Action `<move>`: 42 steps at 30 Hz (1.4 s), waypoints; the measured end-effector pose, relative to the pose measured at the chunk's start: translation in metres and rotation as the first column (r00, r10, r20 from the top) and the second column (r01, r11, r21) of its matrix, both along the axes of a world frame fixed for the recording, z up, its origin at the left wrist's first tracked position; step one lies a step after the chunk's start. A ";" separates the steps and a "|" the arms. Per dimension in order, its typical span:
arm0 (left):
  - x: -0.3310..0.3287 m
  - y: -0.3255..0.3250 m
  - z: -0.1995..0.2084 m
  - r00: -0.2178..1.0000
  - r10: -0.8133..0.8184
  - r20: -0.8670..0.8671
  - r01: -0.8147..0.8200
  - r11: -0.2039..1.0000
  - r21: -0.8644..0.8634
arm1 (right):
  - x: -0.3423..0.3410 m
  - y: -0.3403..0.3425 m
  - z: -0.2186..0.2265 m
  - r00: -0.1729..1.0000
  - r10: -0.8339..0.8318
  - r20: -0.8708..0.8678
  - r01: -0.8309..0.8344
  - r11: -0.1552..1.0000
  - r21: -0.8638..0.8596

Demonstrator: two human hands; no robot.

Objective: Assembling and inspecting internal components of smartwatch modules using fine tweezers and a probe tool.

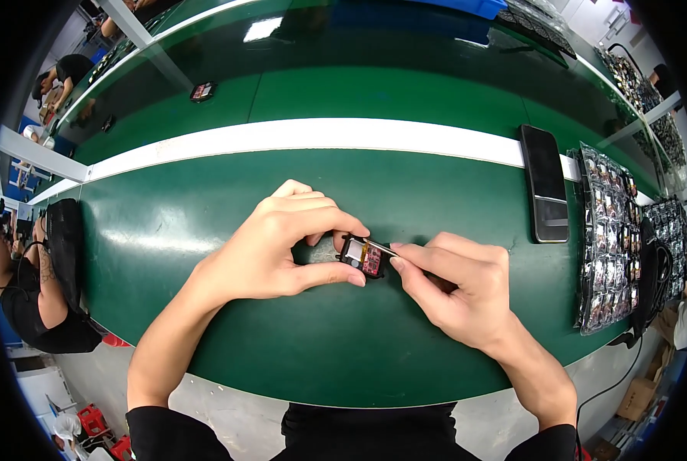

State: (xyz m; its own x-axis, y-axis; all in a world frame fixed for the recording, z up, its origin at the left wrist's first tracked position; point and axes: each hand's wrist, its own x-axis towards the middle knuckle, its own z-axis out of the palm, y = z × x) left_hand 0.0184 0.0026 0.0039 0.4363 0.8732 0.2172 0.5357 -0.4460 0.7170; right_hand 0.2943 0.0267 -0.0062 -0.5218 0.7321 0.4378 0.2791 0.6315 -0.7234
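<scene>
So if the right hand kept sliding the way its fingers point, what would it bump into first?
The right hand points left, so it would most likely meet the small red and black circuit part first, with the left hand gripping it just behind. They look almost touching already.

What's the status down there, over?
Left hand pinches small red circuit module. Right hand holds thin tool against it. Phone and parts tray lie aside, nothing blocking.

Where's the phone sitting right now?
In the head view the dark phone lies flat on the green table, right of the hands, its top across the white stripe, just left of the tray of small parts.
</scene>
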 end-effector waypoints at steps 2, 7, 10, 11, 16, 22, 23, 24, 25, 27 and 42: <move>-0.004 0.003 0.001 0.999 -0.030 0.015 0.030 0.999 -0.026 | 0.002 0.001 0.003 0.999 0.026 -0.029 -0.029 0.996 -0.086; -0.006 0.005 0.000 0.996 -0.071 0.055 0.075 0.994 -0.075 | 0.003 0.003 0.007 0.998 0.038 -0.040 -0.045 0.983 -0.179; -0.006 0.004 0.002 0.997 -0.073 0.019 0.075 0.994 -0.075 | 0.004 0.003 0.008 0.999 0.037 -0.037 -0.044 0.981 -0.190; -0.006 0.004 0.002 0.997 -0.073 0.019 0.075 0.994 -0.075 | 0.004 0.003 0.008 0.999 0.037 -0.037 -0.044 0.981 -0.189; -0.006 0.003 0.002 0.997 -0.077 0.002 0.077 0.995 -0.065 | 0.005 0.004 0.009 0.998 0.059 -0.014 -0.061 0.979 -0.195; -0.001 0.001 0.008 0.997 -0.067 -0.042 0.066 0.997 -0.036 | 0.004 0.003 0.009 0.998 0.055 -0.024 -0.059 0.974 -0.217; -0.002 0.001 0.007 0.997 -0.069 -0.042 0.067 0.997 -0.036 | 0.004 0.003 0.009 0.998 0.053 -0.023 -0.057 0.975 -0.217; -0.002 0.002 0.004 0.997 -0.077 -0.028 0.076 0.997 -0.017 | 0.004 0.003 0.009 0.998 0.055 -0.022 -0.058 0.975 -0.213; -0.003 0.002 0.003 0.996 -0.085 -0.014 0.085 0.996 0.003 | 0.004 0.003 0.009 0.998 0.056 -0.020 -0.059 0.976 -0.210; -0.003 0.001 0.004 0.996 -0.084 -0.018 0.084 0.996 -0.005 | 0.004 0.003 0.011 0.998 0.051 -0.020 -0.054 0.975 -0.213; -0.002 0.002 0.006 0.996 -0.083 -0.024 0.082 0.996 -0.028 | 0.005 0.004 0.009 0.998 0.062 -0.029 -0.067 0.970 -0.234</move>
